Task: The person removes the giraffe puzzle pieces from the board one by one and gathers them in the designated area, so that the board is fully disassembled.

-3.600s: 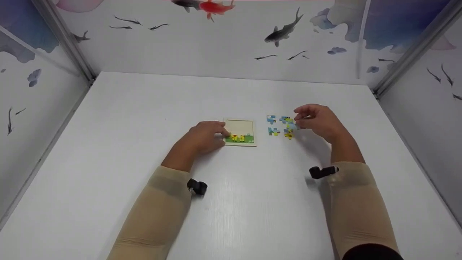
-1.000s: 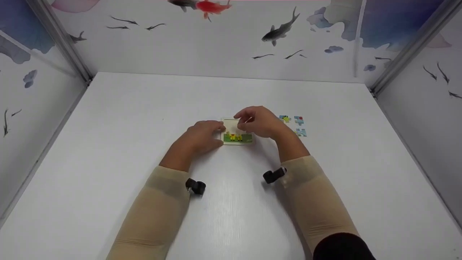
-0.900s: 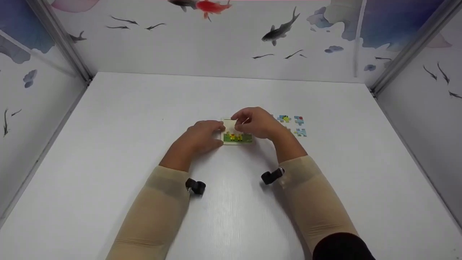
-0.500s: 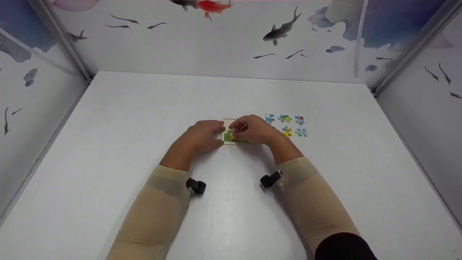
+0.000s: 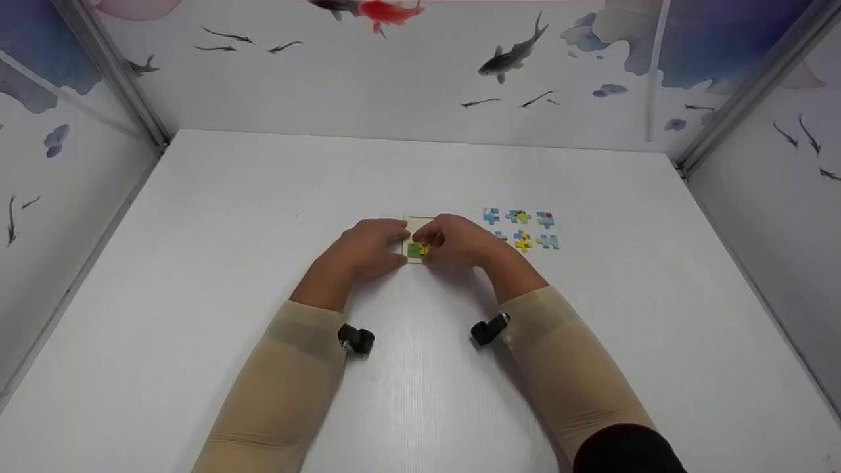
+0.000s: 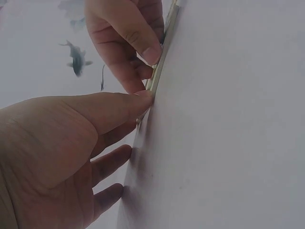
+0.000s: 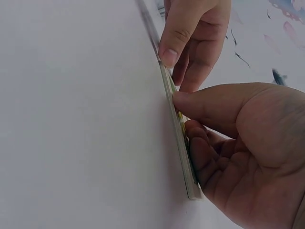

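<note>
A small puzzle board (image 5: 420, 223) lies flat on the white table, with green and yellow puzzle pieces (image 5: 415, 250) along its near side. My left hand (image 5: 373, 247) holds the board's left side, the thumb at the near corner. In the left wrist view its thumb (image 6: 138, 99) rests on the board's edge. Over the board's right part is my right hand (image 5: 456, 242). Its thumb and curled fingers pinch at a yellow puzzle piece (image 7: 181, 117) in the board, mostly hidden by the fingers.
To the right of the board, several loose jigsaw pieces, among them one with a red dot (image 5: 545, 219) and a yellow one (image 5: 523, 242), lie in two spaced rows. Printed walls with fish surround the white table (image 5: 263, 177).
My right hand has moved left from the loose pieces to the board, then down to its near row. The left hand stays at the board's left side.
</note>
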Tool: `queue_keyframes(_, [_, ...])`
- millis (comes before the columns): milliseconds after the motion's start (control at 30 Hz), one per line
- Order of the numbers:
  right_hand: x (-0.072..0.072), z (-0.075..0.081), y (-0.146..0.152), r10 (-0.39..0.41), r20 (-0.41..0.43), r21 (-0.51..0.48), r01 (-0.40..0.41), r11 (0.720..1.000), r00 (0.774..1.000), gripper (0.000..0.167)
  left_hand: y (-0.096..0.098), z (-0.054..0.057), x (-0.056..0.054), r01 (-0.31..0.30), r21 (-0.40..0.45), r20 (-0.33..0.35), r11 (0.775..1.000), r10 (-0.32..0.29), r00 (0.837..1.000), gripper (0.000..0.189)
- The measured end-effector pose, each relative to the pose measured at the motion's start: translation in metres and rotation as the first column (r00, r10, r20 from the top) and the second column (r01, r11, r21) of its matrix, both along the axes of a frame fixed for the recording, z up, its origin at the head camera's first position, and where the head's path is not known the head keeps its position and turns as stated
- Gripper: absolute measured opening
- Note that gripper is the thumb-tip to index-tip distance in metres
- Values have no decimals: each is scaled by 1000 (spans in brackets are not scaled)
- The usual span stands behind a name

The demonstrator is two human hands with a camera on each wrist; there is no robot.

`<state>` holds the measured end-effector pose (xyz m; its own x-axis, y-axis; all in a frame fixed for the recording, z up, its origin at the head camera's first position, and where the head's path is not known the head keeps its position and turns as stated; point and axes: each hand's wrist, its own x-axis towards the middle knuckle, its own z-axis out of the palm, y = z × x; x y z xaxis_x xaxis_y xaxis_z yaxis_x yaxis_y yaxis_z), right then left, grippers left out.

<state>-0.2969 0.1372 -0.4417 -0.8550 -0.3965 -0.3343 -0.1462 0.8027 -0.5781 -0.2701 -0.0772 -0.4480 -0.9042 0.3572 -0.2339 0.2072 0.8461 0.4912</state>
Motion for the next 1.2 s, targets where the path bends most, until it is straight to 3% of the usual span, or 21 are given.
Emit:
queue_keyframes(400, [0, -1, 1, -45, 40, -51, 47, 998, 998, 38, -1, 0, 1, 6, 12, -8, 1000, -6, 1000, 56])
queue_keyframes(633, [2, -3, 3, -37, 8, -147, 37, 988, 999, 35, -2, 1, -1, 51, 10, -22, 999, -50, 998, 56])
queue_keyframes(800, [1, -5, 4, -56, -8, -202, 53, 978, 998, 25, -2, 1, -1, 41, 5, -19, 999, -41, 999, 55])
queue_keyframes(967, [0, -4, 7, -78, -18, -217, 72, 974, 997, 10, -2, 0, -2, 44, -5, -22, 999, -44, 999, 54])
queue_keyframes(1200, [-1, 3, 13, -102, 22, -200, 104, 974, 995, 10, -1, -1, -3, 31, -2, -9, 1000, -31, 999, 55])
